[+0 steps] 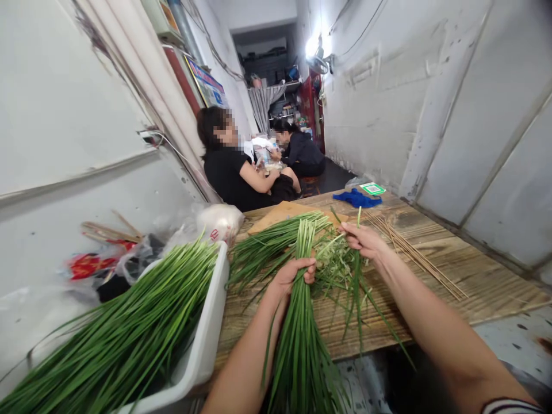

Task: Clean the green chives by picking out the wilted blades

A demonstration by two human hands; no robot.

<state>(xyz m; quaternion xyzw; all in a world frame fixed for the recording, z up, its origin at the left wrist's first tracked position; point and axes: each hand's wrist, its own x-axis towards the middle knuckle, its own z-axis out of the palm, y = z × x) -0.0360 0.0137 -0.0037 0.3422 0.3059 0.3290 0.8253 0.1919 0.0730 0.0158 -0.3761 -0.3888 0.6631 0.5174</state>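
My left hand (296, 275) is wrapped round a thick bunch of garlic chives (304, 322), pale stem ends up and long green leaves hanging over the table's front edge. To its right, my right hand (362, 238) pinches a few loose chive strands (357, 282), which trail down over the wood. Between and beneath the hands lies a heap of trimmed chive scraps (334, 264). Behind my left hand, another pile of chives (269, 241) rests on the table, its pale ends pointing right.
A white plastic bin (211, 322) full of chives stands at the left. Thin wooden sticks (418, 256) lie on the wooden table (483, 276) at the right. A blue cloth (357, 198) and a QR-code card (373, 188) sit at the far edge. Two people (235, 172) sit beyond.
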